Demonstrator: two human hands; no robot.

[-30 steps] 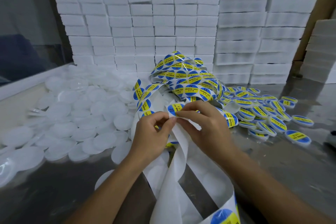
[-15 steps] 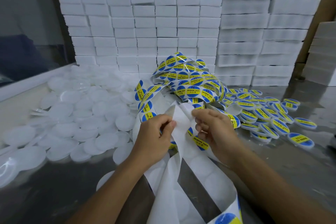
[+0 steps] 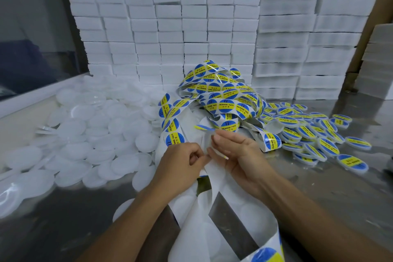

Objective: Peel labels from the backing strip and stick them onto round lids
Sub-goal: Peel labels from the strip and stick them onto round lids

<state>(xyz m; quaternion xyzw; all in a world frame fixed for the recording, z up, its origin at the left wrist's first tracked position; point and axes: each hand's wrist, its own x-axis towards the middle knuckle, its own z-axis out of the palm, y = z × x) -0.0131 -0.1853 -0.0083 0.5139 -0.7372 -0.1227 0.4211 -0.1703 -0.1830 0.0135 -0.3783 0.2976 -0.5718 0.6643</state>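
A peeled blue-and-yellow label (image 3: 203, 127) stands almost edge-on at the fingertips of the right hand (image 3: 238, 153), which is turned palm-up with its fingers bent toward the label; whether they pinch it or it just clings to them, I cannot tell. The left hand (image 3: 182, 164) sits just beside it, at its 9 o'clock, pinching the white backing strip (image 3: 212, 168) between curled fingers and thumb. From there the bare strip loops down toward 6 o'clock, over the front edge of the grey surface (image 3: 329, 193). At 12 o'clock from the hands the unpeeled part of the strip lies in a tangled heap of labels (image 3: 221, 95). At 3 o'clock is a scatter of labelled lids (image 3: 308, 132), lying flat or tilted against each other. At 9 o'clock spreads a broad pile of plain white lids (image 3: 85, 130). Behind everything, stacked white foam blocks (image 3: 170, 34) make a wall.
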